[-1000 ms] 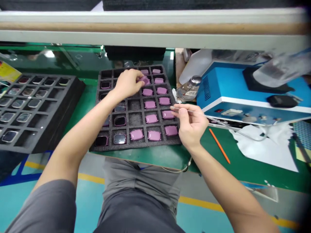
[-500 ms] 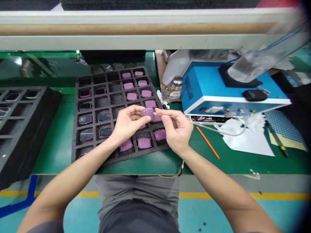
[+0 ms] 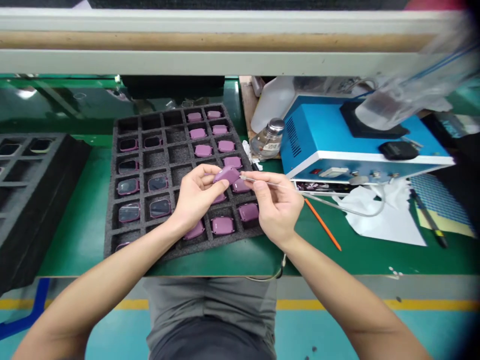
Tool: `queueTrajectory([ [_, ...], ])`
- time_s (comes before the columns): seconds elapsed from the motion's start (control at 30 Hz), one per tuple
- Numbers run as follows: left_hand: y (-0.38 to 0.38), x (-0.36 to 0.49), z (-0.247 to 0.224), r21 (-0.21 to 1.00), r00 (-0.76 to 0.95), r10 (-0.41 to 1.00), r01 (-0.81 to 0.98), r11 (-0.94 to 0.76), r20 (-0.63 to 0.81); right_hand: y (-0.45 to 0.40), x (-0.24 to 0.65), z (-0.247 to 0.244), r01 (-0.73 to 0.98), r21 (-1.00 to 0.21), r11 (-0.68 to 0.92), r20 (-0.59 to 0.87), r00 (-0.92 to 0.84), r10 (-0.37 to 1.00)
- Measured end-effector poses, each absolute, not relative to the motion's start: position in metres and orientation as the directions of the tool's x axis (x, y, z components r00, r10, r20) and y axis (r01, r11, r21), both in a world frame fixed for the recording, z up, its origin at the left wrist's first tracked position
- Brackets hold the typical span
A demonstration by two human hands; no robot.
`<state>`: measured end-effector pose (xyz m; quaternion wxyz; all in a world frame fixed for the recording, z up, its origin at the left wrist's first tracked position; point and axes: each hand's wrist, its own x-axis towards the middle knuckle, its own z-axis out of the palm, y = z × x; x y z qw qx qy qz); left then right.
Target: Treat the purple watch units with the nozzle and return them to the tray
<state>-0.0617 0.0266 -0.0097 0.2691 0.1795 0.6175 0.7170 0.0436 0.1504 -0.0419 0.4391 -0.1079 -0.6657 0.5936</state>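
Observation:
My left hand (image 3: 195,196) pinches a purple watch case (image 3: 227,175) between thumb and fingers, above a dark foam tray (image 3: 155,159). In my right hand (image 3: 280,206), closed thumb and fingers grip a thin clear tube (image 3: 318,199) with a small pale tip (image 3: 243,177). That tip is at the right edge of the watch case; whether it touches cannot be made out. Several more purple watch cases (image 3: 222,225) sit in the tray's right compartments. Dark-screened watch faces (image 3: 129,212) with purple rims lie in its left compartments.
Behind my right hand stands a blue box (image 3: 330,142) with knobs, beside a glass bottle (image 3: 269,140) with a metal cap. An orange stick (image 3: 323,225), crumpled white paper (image 3: 375,215) and a dark pen (image 3: 429,220) lie to the right. Another foam tray (image 3: 41,210) is at left.
The watch case has turned in my left fingers and now shows more edge-on. My right hand and the tube have shifted slightly right. The whole view has moved a little.

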Motion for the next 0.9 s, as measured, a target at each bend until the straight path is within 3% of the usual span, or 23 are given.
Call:
queueTrajectory([
  [0.9, 0.0264, -0.0559, -0.0036, 0.979, -0.766, 0.636, -0.188, -0.084, -0.092, 0.1525, 0.0421, -0.0442, -0.364, -0.893, 0.266, 0.444, -0.605, 0.661],
])
